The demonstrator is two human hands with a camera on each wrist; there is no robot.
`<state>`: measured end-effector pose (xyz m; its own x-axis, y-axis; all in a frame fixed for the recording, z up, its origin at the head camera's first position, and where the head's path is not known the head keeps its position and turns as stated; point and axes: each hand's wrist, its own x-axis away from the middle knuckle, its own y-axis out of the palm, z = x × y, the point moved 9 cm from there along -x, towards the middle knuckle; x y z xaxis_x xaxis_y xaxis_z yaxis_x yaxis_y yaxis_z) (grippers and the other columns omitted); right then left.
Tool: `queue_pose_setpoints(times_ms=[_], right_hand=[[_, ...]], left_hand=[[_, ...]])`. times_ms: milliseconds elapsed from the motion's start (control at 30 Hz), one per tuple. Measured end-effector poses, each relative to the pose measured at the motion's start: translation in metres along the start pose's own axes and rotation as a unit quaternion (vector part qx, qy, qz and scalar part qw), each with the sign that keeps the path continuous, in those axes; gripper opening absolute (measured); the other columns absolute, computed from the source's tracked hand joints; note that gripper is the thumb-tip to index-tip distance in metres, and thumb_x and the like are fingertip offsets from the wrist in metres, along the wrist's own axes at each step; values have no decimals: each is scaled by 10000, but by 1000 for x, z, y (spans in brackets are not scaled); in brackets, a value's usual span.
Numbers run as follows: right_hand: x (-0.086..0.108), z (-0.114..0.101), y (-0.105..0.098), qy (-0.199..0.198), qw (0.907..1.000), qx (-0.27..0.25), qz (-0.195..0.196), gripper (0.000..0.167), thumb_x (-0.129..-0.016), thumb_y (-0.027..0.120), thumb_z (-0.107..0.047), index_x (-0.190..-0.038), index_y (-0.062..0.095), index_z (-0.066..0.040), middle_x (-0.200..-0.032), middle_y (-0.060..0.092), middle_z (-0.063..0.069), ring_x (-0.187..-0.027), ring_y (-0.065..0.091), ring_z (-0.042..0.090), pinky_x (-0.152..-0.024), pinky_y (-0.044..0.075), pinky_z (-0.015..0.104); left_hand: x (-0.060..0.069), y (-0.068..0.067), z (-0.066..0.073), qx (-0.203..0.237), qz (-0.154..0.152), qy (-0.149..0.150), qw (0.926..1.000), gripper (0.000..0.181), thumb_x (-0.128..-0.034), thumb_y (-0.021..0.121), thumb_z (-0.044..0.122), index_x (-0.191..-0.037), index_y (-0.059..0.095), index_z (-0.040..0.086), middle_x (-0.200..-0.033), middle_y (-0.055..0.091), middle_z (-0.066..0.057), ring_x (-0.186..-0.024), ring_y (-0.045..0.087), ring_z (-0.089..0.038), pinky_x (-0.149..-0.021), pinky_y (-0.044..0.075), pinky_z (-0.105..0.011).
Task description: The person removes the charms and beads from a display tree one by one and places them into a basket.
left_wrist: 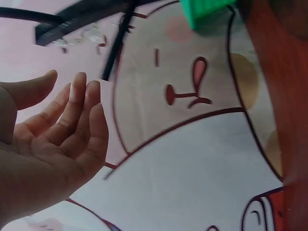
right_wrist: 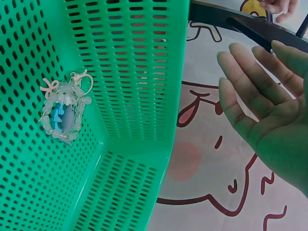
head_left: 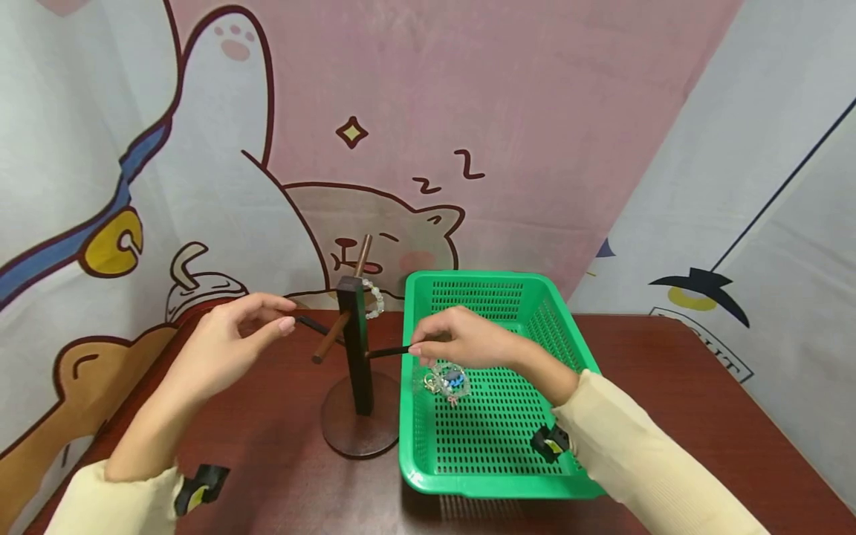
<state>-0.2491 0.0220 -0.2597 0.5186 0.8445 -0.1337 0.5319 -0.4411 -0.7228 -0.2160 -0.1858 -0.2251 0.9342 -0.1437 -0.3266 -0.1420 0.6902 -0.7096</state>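
A dark wooden stand (head_left: 354, 349) with several pegs and a round base (head_left: 362, 416) stands left of centre in the head view. A clear beaded bracelet (head_left: 376, 300) hangs on its back peg. My right hand (head_left: 468, 339) has thumb and fingers at the tip of the right peg (head_left: 388, 351); in the right wrist view the hand (right_wrist: 269, 96) has its fingers extended beside the stand. My left hand (head_left: 230, 338) is by the tip of the left peg (head_left: 313, 324), with loosely bent fingers holding nothing; the left wrist view shows that hand (left_wrist: 62, 130) below a dark peg.
A green basket (head_left: 501, 487) stands right of the stand, on a reddish-brown table (head_left: 267, 475). In it lie a beaded bracelet with blue pieces (head_left: 454, 380) and a metal clasp (head_left: 431, 383). A cartoon-printed cloth (head_left: 535, 148) hangs behind.
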Motion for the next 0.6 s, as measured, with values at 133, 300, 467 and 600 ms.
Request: queue_pose_setpoints(times_ms=[133,300,467,600], right_hand=[[0,0,0,16,10000,-20,-10,164,-927,544,-136,-856,648,-31,-725,604,-57,-690,592,166,-627,489,288],[0,1,0,43,10000,-35,-21,162,-926,546,-134,-864,649,-25,-731,608,-55,-703,601,198,-643,495,301],[0,1,1,74,10000,-32,-16,155,-921,552,-127,-866,652,-21,-734,612,-53,-702,603,170,-646,497,291],[1,0,1,66,10000,-28,-8,154,-921,552,-121,-864,653,-20,-732,611,-53,-696,599,146,-643,497,291]], left_hand=[[14,-3,16,112,77,73,9999,243,-890,603,293,-1070,630,132,-882,660,24,-712,565,-114,-580,419,-267],[29,-3,38,353,163,288,9988,193,-869,635,272,-1046,632,193,-860,646,100,-742,589,-79,-605,439,-248],[36,1,54,443,239,555,9972,208,-821,694,244,-1014,630,205,-830,637,148,-766,600,-46,-647,455,-240],[37,3,61,436,364,574,9967,202,-800,714,261,-971,635,188,-821,637,133,-710,600,-43,-615,467,-246]])
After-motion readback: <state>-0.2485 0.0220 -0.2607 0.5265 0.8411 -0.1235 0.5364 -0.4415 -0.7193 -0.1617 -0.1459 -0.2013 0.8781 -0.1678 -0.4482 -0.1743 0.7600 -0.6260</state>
